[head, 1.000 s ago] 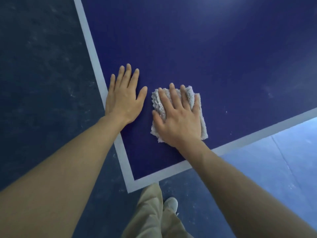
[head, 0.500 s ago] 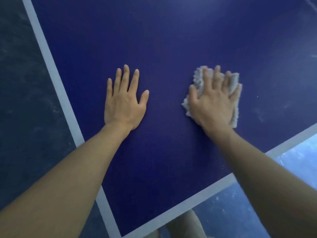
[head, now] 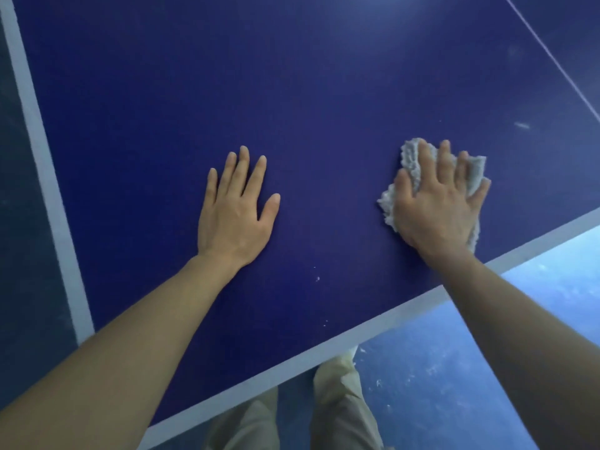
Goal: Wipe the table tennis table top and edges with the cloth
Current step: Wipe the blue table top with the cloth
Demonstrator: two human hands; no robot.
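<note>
The dark blue table tennis table top fills most of the view, with a white border line along its left edge and its near edge. My right hand presses flat, fingers straight, on a grey-white fluffy cloth close to the near edge at the right. The cloth shows around my fingers and palm, mostly covered by the hand. My left hand rests flat on the bare table top, fingers spread, well left of the cloth.
A thin white centre line crosses the table at the upper right. Small white specks lie on the top near the front edge. Blue floor and my beige trouser legs show below the edge; dark floor lies left.
My right hand has slid the cloth to the right along the near edge, away from the corner. My left hand stays flat on the table; the view has shifted right with it.
</note>
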